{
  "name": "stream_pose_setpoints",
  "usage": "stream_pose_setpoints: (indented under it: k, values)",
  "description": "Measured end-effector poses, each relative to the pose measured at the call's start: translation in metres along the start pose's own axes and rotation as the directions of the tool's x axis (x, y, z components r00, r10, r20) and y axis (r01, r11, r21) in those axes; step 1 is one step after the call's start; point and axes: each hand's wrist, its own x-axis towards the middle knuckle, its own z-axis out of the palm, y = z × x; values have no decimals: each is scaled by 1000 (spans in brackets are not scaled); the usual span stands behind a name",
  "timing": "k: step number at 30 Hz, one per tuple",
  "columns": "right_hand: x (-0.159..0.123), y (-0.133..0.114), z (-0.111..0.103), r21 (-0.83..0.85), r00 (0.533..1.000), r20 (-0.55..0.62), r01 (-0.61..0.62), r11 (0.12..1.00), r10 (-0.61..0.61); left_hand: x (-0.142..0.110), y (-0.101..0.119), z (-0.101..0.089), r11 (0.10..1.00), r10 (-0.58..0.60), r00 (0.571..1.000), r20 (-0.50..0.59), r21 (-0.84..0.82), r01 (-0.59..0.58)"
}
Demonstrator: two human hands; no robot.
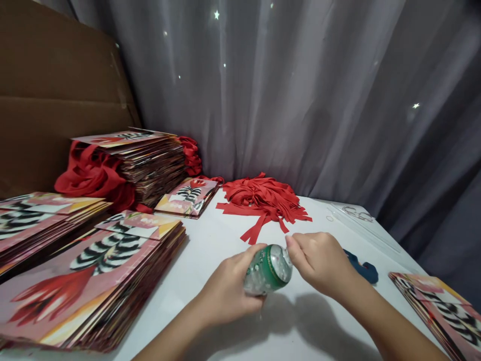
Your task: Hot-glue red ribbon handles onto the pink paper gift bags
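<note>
My left hand (225, 291) is wrapped round a clear plastic bottle with a green label (267, 269), held tipped over the white table (210, 240). My right hand (319, 260) is closed at the bottle's upper end, fingers pinched together against it; what they grip there is hidden. A heap of red ribbon strips (263, 200) lies on the table just beyond both hands.
Stacks of flat printed paper bags (93, 281) fill the left side, with more stacks (146, 160) and red cloth (90, 173) behind. Another bag stack (439, 306) sits at the right edge. A dark blue object (363, 268) lies behind my right wrist. Grey curtain behind.
</note>
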Motion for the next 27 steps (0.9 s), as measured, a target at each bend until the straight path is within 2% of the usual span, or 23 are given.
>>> stream_pose_setpoints:
  k: [2,3,4,5,6,7,9,10,11,12,13,15,17,18,20,22,24,27]
  values:
    - [10,-1,-9,48,999,36,7,999,-8,-8,12,12,948,-104,992,71,-295,121]
    - [18,-3,-13,56,997,74,-8,998,4,-13,16,22,871,-157,981,112,-453,191]
    - [28,-5,-16,55,991,131,-22,998,15,-17,21,35,746,-183,971,153,-622,239]
    - [39,-7,-18,54,979,202,-20,998,9,-22,24,48,572,-228,955,189,-768,288]
    - [50,-10,-17,50,961,277,-4,999,-10,-25,27,62,386,-270,931,243,-859,337]
    - [62,-12,-15,42,936,352,16,999,-30,-27,30,74,244,-314,910,271,-903,353]
    - [82,-15,-8,19,888,457,45,999,-49,-28,34,91,68,-398,862,313,-927,368]
    - [89,-16,-5,16,874,483,52,999,-53,-27,36,94,42,-432,846,311,-931,364]
    - [93,-16,-3,25,867,494,52,998,-58,-26,36,94,57,-456,839,297,-931,360]
    - [94,-15,-2,44,869,490,50,998,-65,-24,35,90,119,-470,844,258,-929,351]
    - [92,-15,-4,70,877,475,49,996,-77,-22,33,85,231,-467,863,194,-915,331]
    - [82,-15,-13,102,907,410,56,993,-93,-19,24,70,538,-420,907,23,-799,269]
    - [67,-17,-24,65,945,317,65,996,-83,-16,11,57,806,-354,924,-148,-549,221]
    - [59,-19,-28,22,962,267,57,998,-61,-15,3,51,889,-322,919,-229,-406,210]
    - [46,-25,-32,-65,984,177,-2,998,13,-13,-10,43,970,-233,897,-375,-152,189]
    - [38,-29,-29,-119,990,116,-62,991,76,-11,-17,37,989,-121,879,-461,22,148]
    - [36,-30,-22,-114,995,74,-54,992,62,-11,-17,31,990,-72,886,-457,75,119]
    - [38,-23,-10,35,997,-6,81,996,-81,-14,-7,19,989,-147,935,-324,-58,136]
